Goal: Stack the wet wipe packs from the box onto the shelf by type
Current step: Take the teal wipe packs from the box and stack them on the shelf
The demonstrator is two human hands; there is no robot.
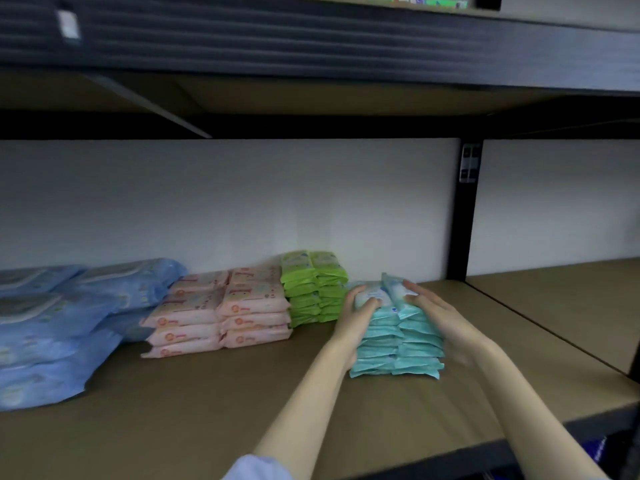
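On the brown shelf (214, 403) stand stacks of wet wipe packs sorted by colour: large blue packs (59, 327) at the left, pink packs (221, 313) in two columns, green packs (313, 289) behind, and teal packs (398, 355) in two columns at the right. My left hand (356, 317) grips the top teal pack of the left column, fingers curled over its top. My right hand (440, 317) holds the top pack of the right column from the right side. The box is out of view.
A black upright post (464, 216) stands behind the teal stack, and a second shelf bay (561, 306) lies to the right. The upper shelf's dark beam (311, 39) runs overhead. A white wall backs the shelf.
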